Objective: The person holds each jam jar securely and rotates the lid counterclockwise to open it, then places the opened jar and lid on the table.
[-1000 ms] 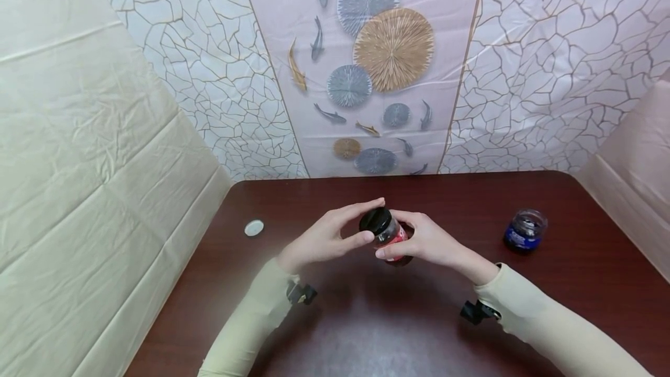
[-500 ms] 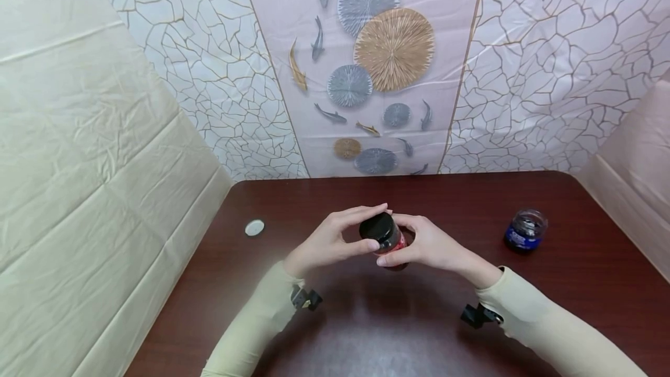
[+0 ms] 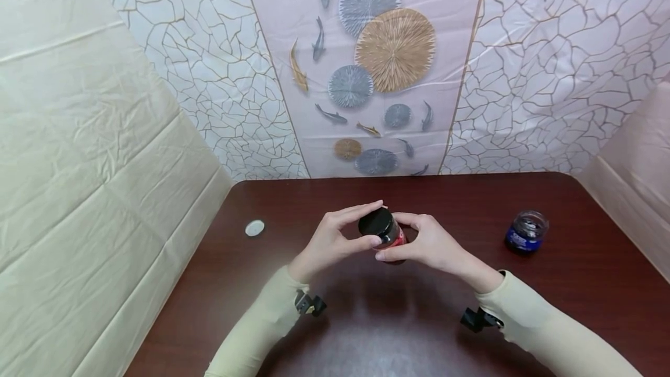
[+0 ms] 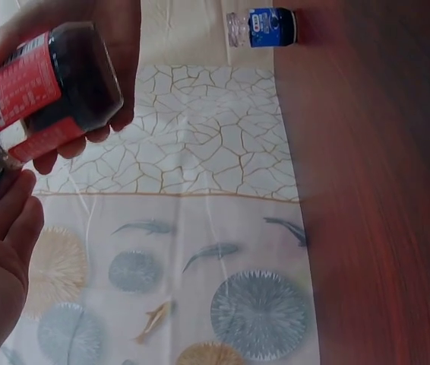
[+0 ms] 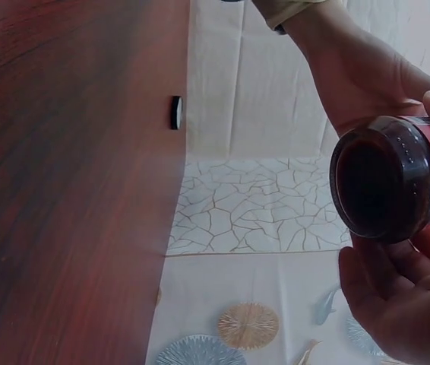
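Observation:
A glass jar [image 4: 33, 95] with a red label and dark contents is held up off the table, tilted so that its lid leans left toward the head camera. My right hand [image 3: 437, 246] grips the jar body, thumb on the near side and fingers on the far side. Around the black lid [image 3: 376, 223] my left hand [image 3: 331, 243] has its thumb at the near edge and its fingers at the far edge. The right wrist view shows the jar's dark base [image 5: 371, 186]. The lid's underside is hidden, and it sits on the jar.
On the right of the dark red table [image 3: 387, 330] stands a lidless jar [image 3: 526, 233] with a blue label and dark contents. A small round lid [image 3: 254, 227], pale face up, lies at the left. Patterned cloth [image 3: 377, 74] hangs behind the table.
The left hand has shifted slightly right, its thumb sliding further along the near edge of the lid. The jar has tipped a little, so less of its body shows. Both other items stay put.

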### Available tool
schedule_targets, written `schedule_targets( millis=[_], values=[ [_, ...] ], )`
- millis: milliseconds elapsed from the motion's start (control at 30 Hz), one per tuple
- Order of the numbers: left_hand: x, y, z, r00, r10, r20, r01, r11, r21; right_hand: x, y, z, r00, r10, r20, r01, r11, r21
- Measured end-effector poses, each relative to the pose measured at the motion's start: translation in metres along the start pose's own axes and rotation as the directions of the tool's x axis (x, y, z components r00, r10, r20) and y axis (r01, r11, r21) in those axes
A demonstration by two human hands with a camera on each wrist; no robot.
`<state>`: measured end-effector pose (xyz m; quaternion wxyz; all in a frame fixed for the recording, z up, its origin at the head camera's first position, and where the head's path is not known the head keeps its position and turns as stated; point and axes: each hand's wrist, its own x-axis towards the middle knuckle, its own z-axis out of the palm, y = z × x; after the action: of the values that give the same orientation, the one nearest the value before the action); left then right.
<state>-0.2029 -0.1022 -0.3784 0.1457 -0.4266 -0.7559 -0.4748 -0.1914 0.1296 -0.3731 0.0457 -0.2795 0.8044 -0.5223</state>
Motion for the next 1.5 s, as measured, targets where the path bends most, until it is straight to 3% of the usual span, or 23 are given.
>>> schedule_targets(
  millis=[467, 767, 967, 1167, 1333, 1433, 1500],
  values=[
    [-0.003, 0.005, 0.016, 0.986, -0.087, -0.144, 0.073, 0.992, -0.099, -0.002, -0.005, 0.007, 0.998, -0.005, -0.055, 0.006, 1.0, 0.01],
    [0.0, 0.004, 0.02, 0.974, -0.065, -0.219, 0.044, 0.994, -0.099, -0.001, -0.008, 0.01, 0.989, -0.059, -0.133, 0.054, 0.998, -0.038],
    [0.001, 0.004, 0.028, 0.95, -0.094, -0.297, 0.06, 0.991, -0.122, 0.0, -0.007, 0.015, 0.974, -0.089, -0.209, 0.064, 0.99, -0.125],
    [0.003, 0.007, 0.035, 0.921, -0.142, -0.362, 0.097, 0.985, -0.14, 0.001, -0.007, 0.02, 0.946, -0.158, -0.284, 0.083, 0.962, -0.259],
    [0.011, 0.029, 0.034, 0.894, -0.135, -0.427, 0.087, 0.988, -0.128, 0.003, -0.006, 0.023, 0.922, -0.218, -0.319, 0.102, 0.934, -0.344],
    [0.013, 0.027, 0.038, 0.883, -0.141, -0.448, 0.092, 0.987, -0.13, 0.004, -0.005, 0.022, 0.922, -0.212, -0.325, 0.091, 0.932, -0.35],
    [0.012, 0.017, 0.041, 0.884, -0.157, -0.44, 0.102, 0.984, -0.146, 0.004, -0.005, 0.02, 0.931, -0.189, -0.313, 0.082, 0.942, -0.325]
  ],
)
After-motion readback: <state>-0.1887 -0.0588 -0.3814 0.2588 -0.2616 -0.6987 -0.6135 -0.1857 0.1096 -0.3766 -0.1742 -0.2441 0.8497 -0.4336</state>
